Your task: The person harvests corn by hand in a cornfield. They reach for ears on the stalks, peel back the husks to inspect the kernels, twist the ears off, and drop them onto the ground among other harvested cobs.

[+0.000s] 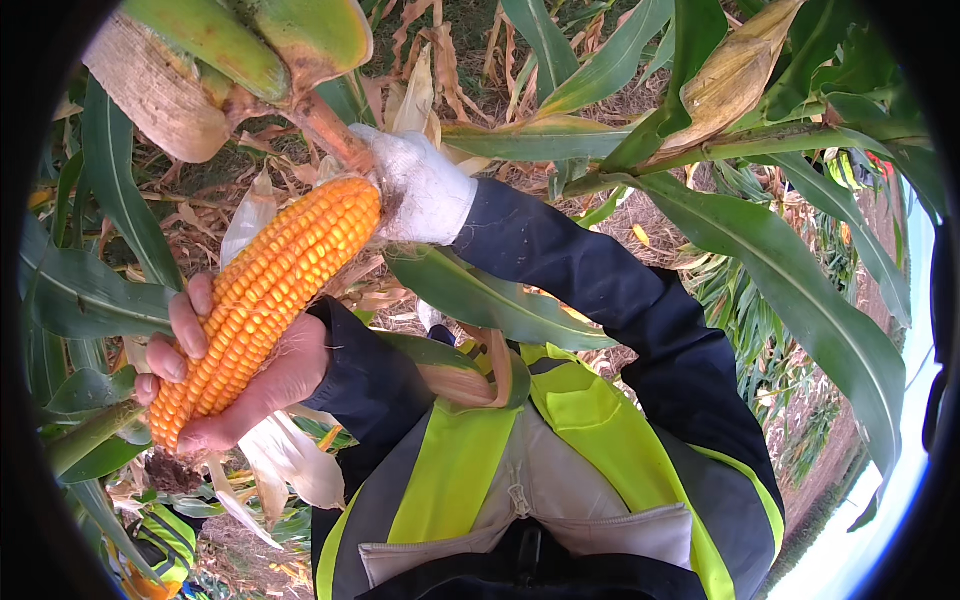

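Note:
An ear of orange-yellow corn (266,300), its kernels bare, lies slantwise at the left. My left hand (232,375), ungloved, cradles its lower end, fingers curled round the far side and thumb on the near side. My right hand (420,187), in a white knit glove, is closed round a reddish-brown corn stem (330,135) at the ear's upper end; its fingers are mostly hidden. Fine silk strands cling to the glove and ear. Pale dry husks (292,457) hang below my left hand, and another husk (251,217) stands behind the ear.
Green corn leaves (780,277) arch across the right side. A dry-husked ear (735,75) is on a stalk at upper right. Dead leaves litter the ground. A person in a high-visibility vest (169,540) is at lower left; another high-visibility garment (844,169) shows at far right.

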Action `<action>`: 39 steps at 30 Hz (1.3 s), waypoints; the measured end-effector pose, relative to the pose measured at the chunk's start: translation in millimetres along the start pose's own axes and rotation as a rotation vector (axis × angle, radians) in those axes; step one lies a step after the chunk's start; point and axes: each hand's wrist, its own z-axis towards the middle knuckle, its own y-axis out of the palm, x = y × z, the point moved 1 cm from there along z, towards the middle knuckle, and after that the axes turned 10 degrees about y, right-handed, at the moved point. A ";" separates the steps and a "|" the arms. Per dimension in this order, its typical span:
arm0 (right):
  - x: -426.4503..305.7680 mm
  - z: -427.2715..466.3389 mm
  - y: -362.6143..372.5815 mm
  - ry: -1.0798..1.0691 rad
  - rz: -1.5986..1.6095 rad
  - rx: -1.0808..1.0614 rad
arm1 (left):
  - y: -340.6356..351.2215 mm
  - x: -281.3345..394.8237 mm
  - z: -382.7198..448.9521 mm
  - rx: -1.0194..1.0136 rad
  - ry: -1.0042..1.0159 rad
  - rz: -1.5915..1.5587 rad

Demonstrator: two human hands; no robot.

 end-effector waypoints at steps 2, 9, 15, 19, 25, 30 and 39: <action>6.5 0.4 1.8 0.008 0.042 0.017 | -7.5 -5.8 -7.5 0.036 -0.001 -0.056; -2.6 1.2 2.6 -0.086 0.126 0.045 | -12.2 -0.3 -3.9 0.094 -0.031 -0.075; 46.3 15.1 41.3 0.468 1.267 -0.123 | -14.3 -12.5 -6.7 0.223 -0.080 -0.034; 14.9 3.8 19.0 -0.029 0.248 -0.047 | -13.6 -8.2 0.7 0.180 -0.060 -0.007; 47.1 22.1 43.3 0.204 1.112 -0.218 | 27.0 8.0 -7.2 -0.084 0.064 0.208; 31.6 1.6 23.2 0.400 1.340 -0.295 | 26.7 58.3 -30.9 -0.310 -0.037 0.527; -19.0 -53.0 -38.9 -0.244 -0.247 0.248 | -37.0 140.1 -71.1 -0.304 -0.392 0.847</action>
